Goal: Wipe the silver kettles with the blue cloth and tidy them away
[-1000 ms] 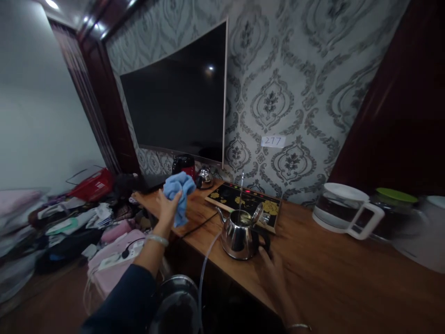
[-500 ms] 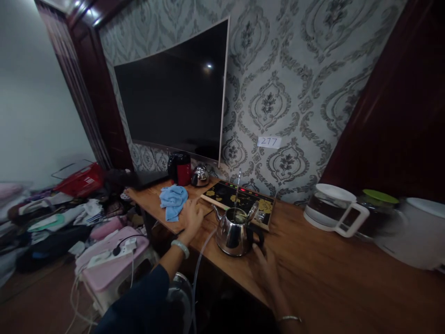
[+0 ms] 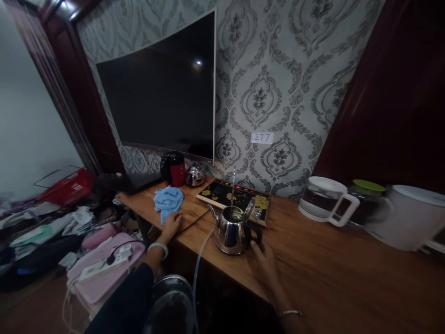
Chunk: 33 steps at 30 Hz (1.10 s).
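Note:
A shiny steel kettle (image 3: 230, 237) stands on the wooden table with its lid (image 3: 249, 209) tipped up. A thin clear stream, seemingly water, falls into its open top. My right hand (image 3: 267, 263) is at the kettle's black handle (image 3: 254, 229), fingers closed about its lower end. At the table's front edge, my left hand (image 3: 171, 224) rests with fingers stretched out, holding nothing. Just beyond it lies a crumpled blue cloth (image 3: 168, 200). Behind the kettle sits a black tea stove panel (image 3: 219, 193) with gold flowers and a lit red light.
Clear jugs, one with a white lid (image 3: 321, 200) and one with a green lid (image 3: 367, 186), stand right beside a white container (image 3: 406, 218). A red and black kettle (image 3: 176, 172) and small steel pot (image 3: 194, 176) stand behind. A clear hose (image 3: 196, 273) hangs over the edge.
My left hand has moved left and down, away from the kettle spout, to the table edge near the cloth. The right hand stays at the handle. The view has shifted slightly.

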Motion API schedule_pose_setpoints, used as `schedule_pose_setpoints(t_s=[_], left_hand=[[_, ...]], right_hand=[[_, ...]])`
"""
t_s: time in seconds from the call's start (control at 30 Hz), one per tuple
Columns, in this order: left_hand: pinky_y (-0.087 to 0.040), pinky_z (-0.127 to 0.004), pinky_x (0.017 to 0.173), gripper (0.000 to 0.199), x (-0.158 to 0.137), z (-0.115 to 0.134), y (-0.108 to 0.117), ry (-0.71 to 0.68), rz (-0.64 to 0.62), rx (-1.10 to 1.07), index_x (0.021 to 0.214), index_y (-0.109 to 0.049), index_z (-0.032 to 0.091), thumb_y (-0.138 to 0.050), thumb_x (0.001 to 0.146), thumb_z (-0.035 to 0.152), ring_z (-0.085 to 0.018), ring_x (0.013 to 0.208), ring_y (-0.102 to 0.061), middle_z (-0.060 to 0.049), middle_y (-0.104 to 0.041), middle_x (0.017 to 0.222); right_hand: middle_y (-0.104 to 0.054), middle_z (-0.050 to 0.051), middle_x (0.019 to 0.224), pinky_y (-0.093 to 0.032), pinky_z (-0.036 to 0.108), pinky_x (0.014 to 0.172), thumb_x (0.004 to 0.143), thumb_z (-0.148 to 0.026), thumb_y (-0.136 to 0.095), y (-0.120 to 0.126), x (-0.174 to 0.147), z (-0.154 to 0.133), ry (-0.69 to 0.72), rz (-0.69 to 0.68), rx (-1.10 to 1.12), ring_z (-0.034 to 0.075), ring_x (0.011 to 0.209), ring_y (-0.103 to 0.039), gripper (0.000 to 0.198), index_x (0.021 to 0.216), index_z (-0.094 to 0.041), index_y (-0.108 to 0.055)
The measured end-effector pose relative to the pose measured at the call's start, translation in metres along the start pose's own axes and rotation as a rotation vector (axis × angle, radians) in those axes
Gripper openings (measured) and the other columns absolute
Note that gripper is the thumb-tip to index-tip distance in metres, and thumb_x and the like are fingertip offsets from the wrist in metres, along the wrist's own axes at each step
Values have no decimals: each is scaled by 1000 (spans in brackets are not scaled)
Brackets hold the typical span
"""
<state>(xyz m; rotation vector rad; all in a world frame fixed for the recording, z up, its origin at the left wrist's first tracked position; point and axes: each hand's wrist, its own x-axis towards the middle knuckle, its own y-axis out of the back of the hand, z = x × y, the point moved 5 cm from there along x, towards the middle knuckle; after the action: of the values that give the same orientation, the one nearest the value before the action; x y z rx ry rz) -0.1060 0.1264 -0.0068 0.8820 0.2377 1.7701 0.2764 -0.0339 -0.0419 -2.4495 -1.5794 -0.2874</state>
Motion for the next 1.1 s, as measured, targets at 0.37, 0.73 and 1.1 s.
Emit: schedule_pose_setpoints(t_s=[0.37, 0.73, 1.1], left_hand=[[-53, -40, 94, 17, 3, -15, -2, 171, 52, -171, 77, -70, 21, -56, 72, 27, -28, 97, -70, -8, -78, 92], [-52, -31, 81, 20, 0, 21, -1, 290, -10, -499, 89, -73, 18, -59, 75, 23, -23, 93, -65, -4, -71, 82], [-45, -22, 51, 23, -19, 91, -49, 613, -363, -1077, 110, -66, 11, -57, 90, 19, -11, 50, -56, -3, -65, 71]], right_hand=[[-78, 13, 115, -52, 51, 103, 77, -55, -71, 1, -1, -4, -12, 24, -8, 36, 113, -70, 48, 108, -20, -78], [-79, 14, 111, -53, 50, 99, 73, -56, -70, 1, 1, -5, -14, 50, -30, 35, 108, -71, 50, 104, -17, -77], [-79, 14, 106, -54, 49, 95, 72, -58, -70, 2, 2, -5, -12, 19, -19, 35, 103, -72, 53, 103, -16, -75]])
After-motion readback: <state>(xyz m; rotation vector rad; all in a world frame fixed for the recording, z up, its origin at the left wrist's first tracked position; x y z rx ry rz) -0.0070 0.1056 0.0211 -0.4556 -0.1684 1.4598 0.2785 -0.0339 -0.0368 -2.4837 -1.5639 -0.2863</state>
